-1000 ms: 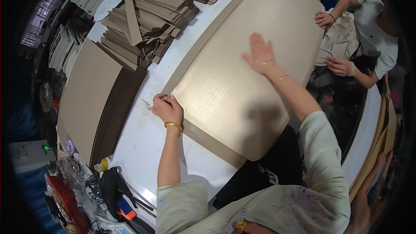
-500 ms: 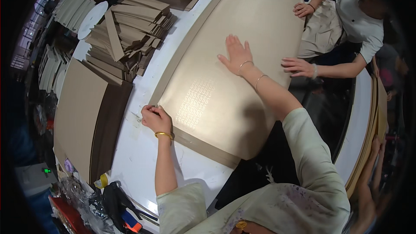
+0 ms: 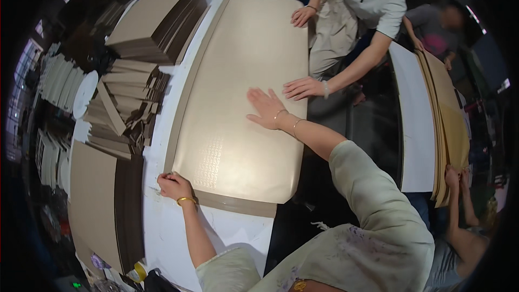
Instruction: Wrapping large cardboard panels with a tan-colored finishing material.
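A large gold sheet (image 3: 243, 65) with a patch of embossed marks lies over a brown board (image 3: 232, 201), whose border shows along the left and near edges. At the near left corner, my left hand (image 3: 174, 185) is closed, its fingers curled at the edge; what they pinch, if anything, is hidden. My right hand (image 3: 267, 109) lies flat with fingers spread on the gold sheet, slightly blurred. Across from me, a co-worker in a white shirt rests one hand (image 3: 305, 87) on the sheet's right edge and the other hand (image 3: 304, 16) farther up that edge.
Left of the sheet stand a tall stack of brown boards (image 3: 94, 200), a heap of board strips (image 3: 116, 103) and another board stack (image 3: 157, 19). A yellow tape roll (image 3: 139, 271) sits at the near left. On the right, other people stand around a white table (image 3: 416, 130) holding brown sheets (image 3: 451, 113).
The view has shifted, showing more of the right side. My right hand has slid over the sheet toward the near end, closer to the co-worker's near hand. My left hand stays at the corner.
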Demonstrator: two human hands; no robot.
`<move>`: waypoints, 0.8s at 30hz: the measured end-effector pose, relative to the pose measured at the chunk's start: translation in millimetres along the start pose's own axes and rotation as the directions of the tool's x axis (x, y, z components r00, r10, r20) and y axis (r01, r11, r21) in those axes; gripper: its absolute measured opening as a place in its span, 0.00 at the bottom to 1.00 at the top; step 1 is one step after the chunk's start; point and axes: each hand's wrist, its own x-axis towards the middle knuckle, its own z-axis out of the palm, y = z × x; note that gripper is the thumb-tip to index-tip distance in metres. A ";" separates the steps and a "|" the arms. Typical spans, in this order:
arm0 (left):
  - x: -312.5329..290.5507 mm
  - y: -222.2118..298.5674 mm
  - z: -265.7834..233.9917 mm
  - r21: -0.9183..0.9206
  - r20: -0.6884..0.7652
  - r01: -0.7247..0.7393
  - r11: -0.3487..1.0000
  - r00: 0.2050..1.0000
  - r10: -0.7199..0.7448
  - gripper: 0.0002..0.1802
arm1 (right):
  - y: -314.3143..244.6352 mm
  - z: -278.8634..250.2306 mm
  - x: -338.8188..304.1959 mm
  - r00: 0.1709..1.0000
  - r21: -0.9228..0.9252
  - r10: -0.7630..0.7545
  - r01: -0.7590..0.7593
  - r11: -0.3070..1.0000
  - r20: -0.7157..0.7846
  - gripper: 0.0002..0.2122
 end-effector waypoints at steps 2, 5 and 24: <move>-0.4 8.7 -2.3 -0.010 -0.043 -0.052 0.999 0.998 0.051 0.15 | -7.5 -4.2 -24.0 0.999 -0.055 0.030 -0.029 0.998 0.019 0.37; -1.8 9.4 -5.4 0.049 -0.021 -0.005 0.999 1.000 0.006 0.15 | -58.6 -4.0 -89.2 0.976 0.011 -0.151 0.151 0.988 0.155 0.39; -69.8 -8.7 -70.4 0.092 0.049 0.225 0.970 0.972 -0.230 0.27 | -28.5 -129.5 -417.9 0.831 0.868 0.494 -0.028 0.496 -0.256 0.28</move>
